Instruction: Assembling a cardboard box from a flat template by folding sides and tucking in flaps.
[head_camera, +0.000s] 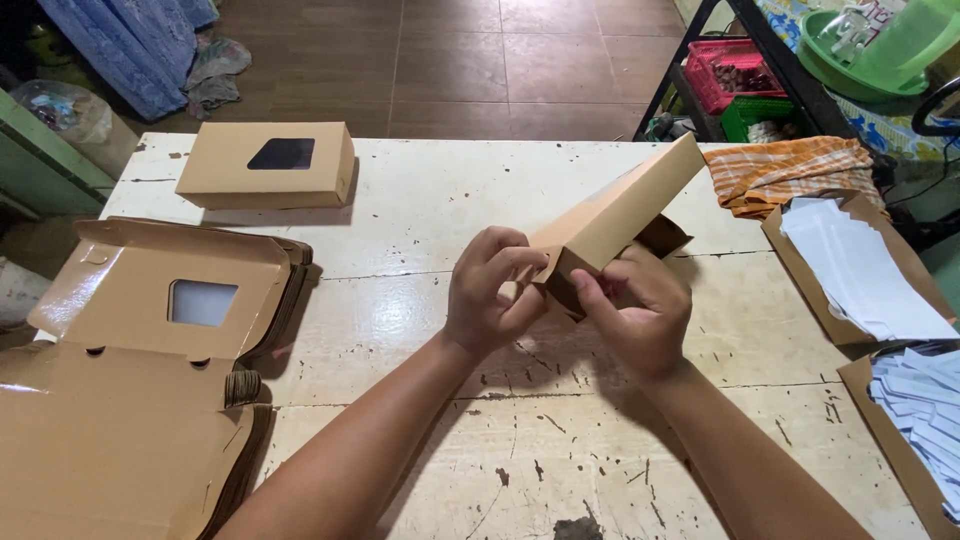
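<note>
Currently both hands grip a half-folded box (612, 215) above the table (420, 230): the left hand (487, 290) pinches its near end flap, the right hand (635, 305) clamps it from below. Likely the flap, partly hidden, buckles or tears if pinched off its crease.

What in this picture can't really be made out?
- Near end of the cardboard box: covered by the left hand and right hand.
- Stack of flat window boxes: cut off by the left and bottom edges.
- Paper sheets in the trays: cut off by the right edge.
- Red basket: contents too small.
</note>
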